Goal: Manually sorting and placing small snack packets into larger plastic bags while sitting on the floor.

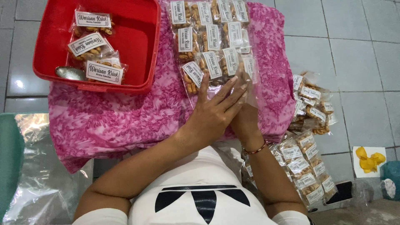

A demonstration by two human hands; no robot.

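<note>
A large clear plastic bag (216, 46) filled with several small labelled packets of fried snacks lies on a pink patterned cloth (125, 121). My left hand (216, 110) lies flat on the near end of the bag, fingers spread and pointing away from me. My right hand (246, 123), with a beaded bracelet at the wrist, sits just under and to the right of the left hand at the bag's open end. Its fingers are hidden by the left hand and the plastic.
A red plastic tub (96, 85) at the top left holds three snack packets (104, 71) and a metal spoon (68, 73). More packets are piled on the tiled floor at right (310, 104) and near my right elbow (304, 171). Empty clear bags (46, 183) lie at left.
</note>
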